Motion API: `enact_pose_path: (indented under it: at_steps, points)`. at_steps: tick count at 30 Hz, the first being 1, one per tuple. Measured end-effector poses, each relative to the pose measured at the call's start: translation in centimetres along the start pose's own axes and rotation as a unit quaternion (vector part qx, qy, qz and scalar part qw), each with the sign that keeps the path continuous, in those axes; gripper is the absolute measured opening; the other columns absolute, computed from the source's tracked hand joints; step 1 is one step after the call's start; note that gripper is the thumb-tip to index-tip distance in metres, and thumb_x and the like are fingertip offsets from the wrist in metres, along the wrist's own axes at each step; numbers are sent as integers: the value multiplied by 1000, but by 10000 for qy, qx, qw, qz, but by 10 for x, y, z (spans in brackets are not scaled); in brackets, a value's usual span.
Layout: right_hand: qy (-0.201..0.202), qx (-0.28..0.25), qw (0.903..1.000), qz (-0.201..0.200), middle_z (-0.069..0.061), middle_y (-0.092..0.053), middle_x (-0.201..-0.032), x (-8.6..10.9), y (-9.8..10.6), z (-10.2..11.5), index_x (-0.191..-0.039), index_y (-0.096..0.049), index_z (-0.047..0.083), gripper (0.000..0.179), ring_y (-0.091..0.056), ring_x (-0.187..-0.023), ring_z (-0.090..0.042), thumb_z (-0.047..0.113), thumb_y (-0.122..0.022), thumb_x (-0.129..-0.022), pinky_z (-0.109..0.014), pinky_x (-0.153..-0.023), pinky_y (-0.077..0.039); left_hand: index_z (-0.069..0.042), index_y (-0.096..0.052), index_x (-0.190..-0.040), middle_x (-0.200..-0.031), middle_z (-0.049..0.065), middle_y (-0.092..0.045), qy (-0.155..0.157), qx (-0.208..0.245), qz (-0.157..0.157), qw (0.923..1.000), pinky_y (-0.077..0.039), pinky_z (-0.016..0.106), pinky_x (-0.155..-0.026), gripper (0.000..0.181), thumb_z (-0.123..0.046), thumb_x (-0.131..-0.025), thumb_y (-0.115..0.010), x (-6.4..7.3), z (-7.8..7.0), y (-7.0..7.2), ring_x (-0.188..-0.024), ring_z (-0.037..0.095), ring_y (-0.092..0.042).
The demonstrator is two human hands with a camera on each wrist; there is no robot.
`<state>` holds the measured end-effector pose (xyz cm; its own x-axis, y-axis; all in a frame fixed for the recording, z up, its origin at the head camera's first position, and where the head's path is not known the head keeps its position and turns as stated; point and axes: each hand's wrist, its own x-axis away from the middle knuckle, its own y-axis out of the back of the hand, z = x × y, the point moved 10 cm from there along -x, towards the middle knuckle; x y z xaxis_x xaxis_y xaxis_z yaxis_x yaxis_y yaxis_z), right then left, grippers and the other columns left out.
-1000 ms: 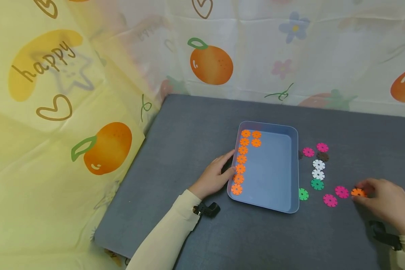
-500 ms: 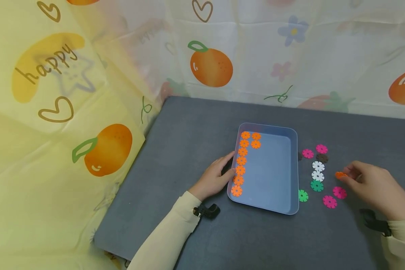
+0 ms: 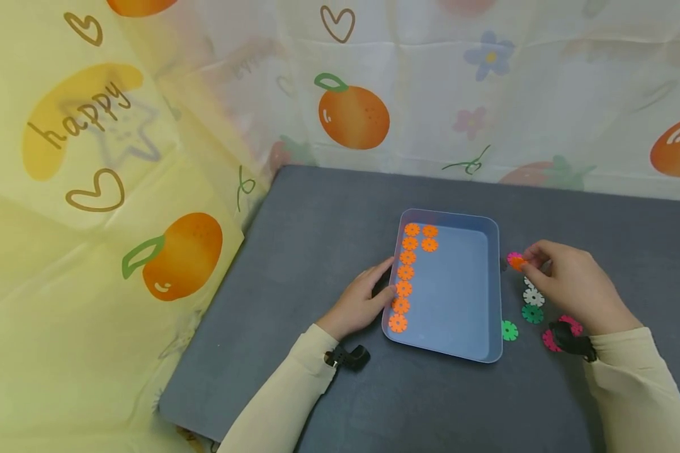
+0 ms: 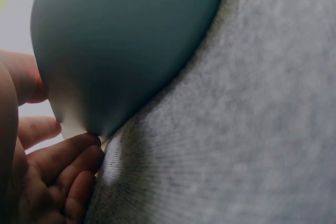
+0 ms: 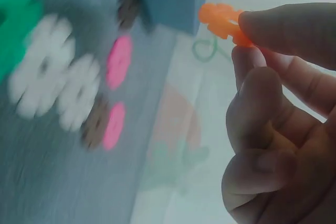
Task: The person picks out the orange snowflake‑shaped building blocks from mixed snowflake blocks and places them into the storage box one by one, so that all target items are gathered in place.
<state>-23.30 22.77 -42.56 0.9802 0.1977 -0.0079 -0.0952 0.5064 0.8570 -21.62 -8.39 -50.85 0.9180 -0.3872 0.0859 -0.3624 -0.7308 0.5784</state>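
My right hand [image 3: 572, 283] pinches an orange snowflake building disc [image 5: 223, 20] between thumb and finger. The hand is just off the right wall of a blue tray [image 3: 495, 283], over a pink disc [image 3: 514, 257] on the table. My left hand [image 3: 356, 303] holds the tray's left wall, its thumb at the rim and other fingers on the outer side, as the left wrist view also shows. Inside the tray, orange discs [image 3: 406, 272] form a full column along the left wall, with two more beside the column's top.
Right of the tray lie white discs [image 3: 534, 297], a dark green disc [image 3: 532, 314], a light green disc [image 3: 509, 330], brown discs [image 5: 127, 4] and more pink discs [image 3: 571, 324], partly under my right wrist. A printed curtain [image 3: 430, 94] borders the grey table [image 3: 328, 214].
My right hand has lifted the orange disc off the table at the right and carried it left and away from me, towards the tray. The left hand stays on the tray.
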Motion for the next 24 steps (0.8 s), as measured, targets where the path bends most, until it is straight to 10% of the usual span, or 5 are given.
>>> enact_pose_path:
  at_steps: [24]
  points:
    - [402,-514,9964,550,-12,-73,-96,-82,-67,81,-105,-72,4,13,-60,-72,-23,13,-66,-99,-37,-66,-48,-28,-32,-167,-167,0,-40,-39,10,8,10000,-31,50,-124,64,-42,-109,-52,-1,-1,0,-154,23,-36]
